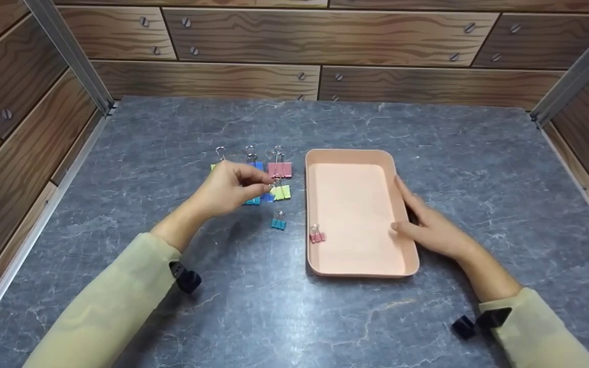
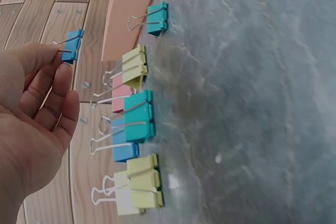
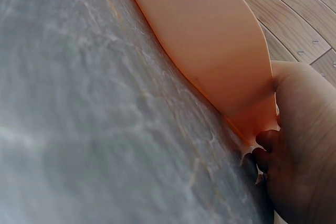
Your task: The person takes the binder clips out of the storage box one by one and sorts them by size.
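My left hand (image 1: 230,189) pinches a small blue binder clip (image 2: 72,46) by its wire handles, held above the table beside other clips. Just below it lies a small teal binder clip (image 1: 278,224). Close by are a yellow-green clip (image 1: 282,192), a larger pink clip (image 1: 280,169), a larger teal clip (image 2: 139,116), a larger blue clip (image 2: 125,153) and yellow clips (image 2: 146,184). With the thumb over the rim, my right hand (image 1: 435,232) grips the right side of a peach tray (image 1: 353,204). A small pink binder clip (image 1: 317,236) lies inside along its left wall.
The table (image 1: 253,306) has a grey marbled top. Wood-patterned panels (image 1: 325,38) stand behind it and at both sides, with metal posts (image 1: 72,56) at the corners. The tray is right of the clips.
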